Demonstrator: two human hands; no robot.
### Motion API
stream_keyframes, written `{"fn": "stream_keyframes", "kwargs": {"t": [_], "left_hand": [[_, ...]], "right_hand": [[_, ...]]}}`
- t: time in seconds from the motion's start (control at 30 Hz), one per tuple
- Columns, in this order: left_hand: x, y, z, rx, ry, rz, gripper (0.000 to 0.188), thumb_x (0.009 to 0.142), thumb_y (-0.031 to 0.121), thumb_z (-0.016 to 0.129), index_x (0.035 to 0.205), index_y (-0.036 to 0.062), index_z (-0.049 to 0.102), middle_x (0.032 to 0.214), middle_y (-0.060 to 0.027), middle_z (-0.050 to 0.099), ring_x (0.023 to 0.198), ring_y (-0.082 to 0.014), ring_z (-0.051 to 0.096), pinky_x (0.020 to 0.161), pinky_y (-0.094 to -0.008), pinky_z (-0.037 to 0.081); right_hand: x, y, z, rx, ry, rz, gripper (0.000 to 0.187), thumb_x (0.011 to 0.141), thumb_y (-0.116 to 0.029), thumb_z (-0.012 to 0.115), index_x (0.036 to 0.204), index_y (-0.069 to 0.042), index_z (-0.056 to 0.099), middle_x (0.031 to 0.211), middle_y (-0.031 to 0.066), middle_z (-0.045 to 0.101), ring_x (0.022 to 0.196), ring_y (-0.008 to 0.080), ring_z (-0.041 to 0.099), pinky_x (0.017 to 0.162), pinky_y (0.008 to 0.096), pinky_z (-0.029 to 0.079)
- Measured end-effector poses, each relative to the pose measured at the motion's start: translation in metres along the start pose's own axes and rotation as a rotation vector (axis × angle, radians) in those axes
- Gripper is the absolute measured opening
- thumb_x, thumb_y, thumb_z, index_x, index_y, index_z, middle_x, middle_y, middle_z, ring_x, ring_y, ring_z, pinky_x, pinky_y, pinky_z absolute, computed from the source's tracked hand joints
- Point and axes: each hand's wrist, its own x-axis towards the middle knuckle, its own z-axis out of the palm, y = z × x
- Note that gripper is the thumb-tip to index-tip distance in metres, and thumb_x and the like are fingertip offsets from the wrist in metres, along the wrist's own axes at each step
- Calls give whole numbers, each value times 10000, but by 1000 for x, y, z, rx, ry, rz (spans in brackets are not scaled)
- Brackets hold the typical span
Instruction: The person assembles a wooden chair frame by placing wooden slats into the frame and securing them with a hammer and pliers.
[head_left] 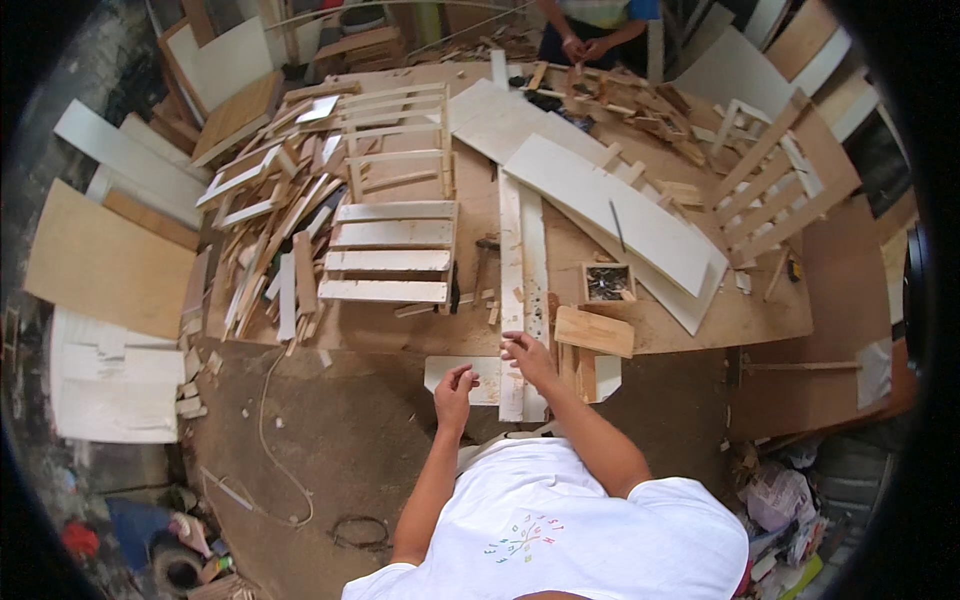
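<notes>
My left hand (454, 398) is raised beside a long narrow white board (512, 290), its fingers curled together; anything pinched in them is too small to make out. Over that board's near end hovers my right hand (528, 357), fingers bent and a little apart, with nothing visible in them. The board runs lengthwise away from me across the table. Beneath both hands, a shorter white panel (462, 380) lies crosswise at the table's near edge. Just right of my right hand rests a light wooden block (594, 331).
A slatted white wooden frame (388, 262) stands left on the brown table (680, 335), next to piled wood strips (290, 250). A small box of nails or screws (607, 283) sits right, near wide white boards (610, 210). Another person's hands (586, 49) show across the table.
</notes>
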Motion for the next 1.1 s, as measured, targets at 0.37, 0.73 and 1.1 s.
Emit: {"fn": "stream_keyframes", "kwargs": {"t": [0.37,0.73,1.1], "left_hand": [[-48,-10,20,-93,394,-120,284,1064,146,584,1273,-31,658,1087,-138,729,929,-187,716,879,-332,601],[136,39,27,-527,513,-181,362,1036,277,672,1285,16,658,1158,-105,711,1043,-229,662,953,-391,518],[195,45,-5,-361,520,-140,200,973,201,755,932,16,690,883,-51,689,722,-158,621,645,-342,493]], "right_hand": [[100,17,64,130,-244,-16,464,1034,-233,644,1400,43,573,1131,137,719,923,195,729,815,316,595],[188,34,112,-455,31,50,401,1017,-301,667,1009,94,731,878,129,740,743,204,709,678,386,564],[120,13,84,-30,-161,2,246,1024,-239,677,982,-3,729,858,66,735,746,154,673,646,325,522]]}}
